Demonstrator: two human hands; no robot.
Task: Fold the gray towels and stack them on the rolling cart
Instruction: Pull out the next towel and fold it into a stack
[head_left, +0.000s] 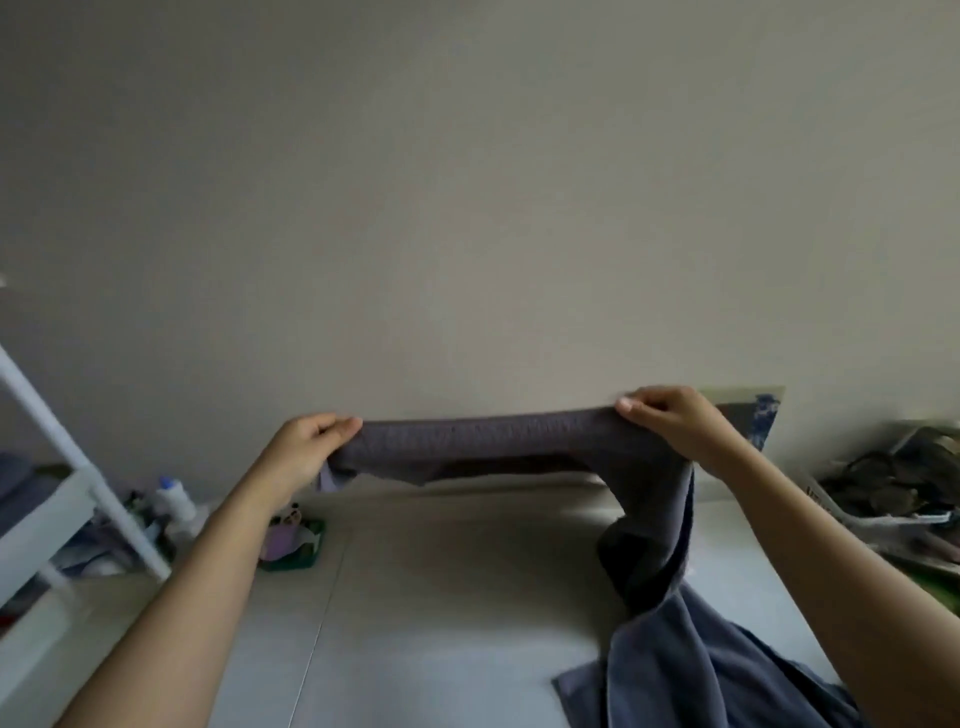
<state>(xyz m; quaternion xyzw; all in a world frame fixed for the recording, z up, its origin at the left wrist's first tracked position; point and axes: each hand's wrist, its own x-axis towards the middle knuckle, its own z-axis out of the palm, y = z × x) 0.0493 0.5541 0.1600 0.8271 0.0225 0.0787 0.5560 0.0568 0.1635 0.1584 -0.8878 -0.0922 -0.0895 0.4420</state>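
Observation:
A gray towel (488, 439) is stretched level in the air in front of a plain wall. My left hand (301, 454) pinches its left end and my right hand (675, 423) pinches its right end. From the right end the cloth hangs down and trails onto the pale surface (426, 597) below, where more gray towel fabric (691, 675) lies rumpled at the lower right. The white rolling cart (57, 499) stands at the left edge, with folded gray cloth (21, 483) on a shelf.
A white bottle (174, 496) and small clutter sit by the cart's foot. A green-edged box (296, 540) holding purple things rests under my left wrist. At the right lie a dark heap (904, 478) and a picture (753, 415) leaning on the wall.

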